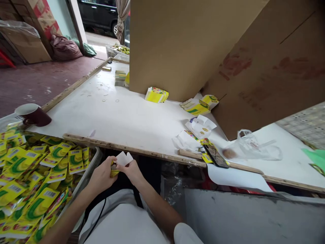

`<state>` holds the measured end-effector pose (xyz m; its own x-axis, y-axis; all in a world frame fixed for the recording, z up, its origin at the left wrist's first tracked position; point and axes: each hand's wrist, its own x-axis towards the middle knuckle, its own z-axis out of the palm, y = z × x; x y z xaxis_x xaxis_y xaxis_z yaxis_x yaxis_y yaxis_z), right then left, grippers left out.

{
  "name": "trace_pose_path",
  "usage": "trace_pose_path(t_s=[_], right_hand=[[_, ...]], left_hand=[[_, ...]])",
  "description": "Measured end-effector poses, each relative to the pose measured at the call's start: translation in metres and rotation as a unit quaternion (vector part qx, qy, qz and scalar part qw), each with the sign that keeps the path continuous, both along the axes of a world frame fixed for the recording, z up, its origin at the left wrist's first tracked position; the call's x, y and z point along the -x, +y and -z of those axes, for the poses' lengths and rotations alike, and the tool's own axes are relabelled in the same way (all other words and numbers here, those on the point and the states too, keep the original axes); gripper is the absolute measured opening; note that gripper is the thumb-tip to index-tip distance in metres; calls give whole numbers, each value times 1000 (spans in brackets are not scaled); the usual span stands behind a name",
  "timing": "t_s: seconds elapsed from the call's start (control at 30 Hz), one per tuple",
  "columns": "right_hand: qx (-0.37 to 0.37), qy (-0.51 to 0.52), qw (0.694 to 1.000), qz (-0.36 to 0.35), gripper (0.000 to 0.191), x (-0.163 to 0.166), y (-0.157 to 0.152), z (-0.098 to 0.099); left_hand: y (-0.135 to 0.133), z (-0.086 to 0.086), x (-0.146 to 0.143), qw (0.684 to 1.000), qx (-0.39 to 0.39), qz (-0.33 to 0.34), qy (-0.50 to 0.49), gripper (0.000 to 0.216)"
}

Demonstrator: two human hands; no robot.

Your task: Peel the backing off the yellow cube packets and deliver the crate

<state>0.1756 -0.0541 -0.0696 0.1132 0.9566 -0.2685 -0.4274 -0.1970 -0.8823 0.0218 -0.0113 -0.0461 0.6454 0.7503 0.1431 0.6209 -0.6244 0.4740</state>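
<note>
Both my hands meet below the table's front edge, over my lap. My left hand (pixel 103 175) pinches a small yellow packet (pixel 113 171), fingers closed round it. My right hand (pixel 132 171) grips the same packet from the right, where its white flaps (pixel 123 158) stick up. A tray (pixel 89 171) at my left is full of several flat yellow-and-green packets (pixel 38 176).
A white table (pixel 122 115) with a wooden rim lies ahead. On it are a dark red cup (pixel 34 114), folded yellow boxes (pixel 156 95), loose packets (pixel 199 105), a phone (pixel 216 156), a clear plastic bag (pixel 250 145) and big cardboard sheets (pixel 228 54).
</note>
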Motion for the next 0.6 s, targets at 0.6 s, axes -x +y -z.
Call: trace_pose_path(t_s=[0.6], right_hand=[[-260, -418, 867, -72, 42, 8, -15, -21]], left_hand=[[7, -21, 16, 995, 43, -21, -82, 51]])
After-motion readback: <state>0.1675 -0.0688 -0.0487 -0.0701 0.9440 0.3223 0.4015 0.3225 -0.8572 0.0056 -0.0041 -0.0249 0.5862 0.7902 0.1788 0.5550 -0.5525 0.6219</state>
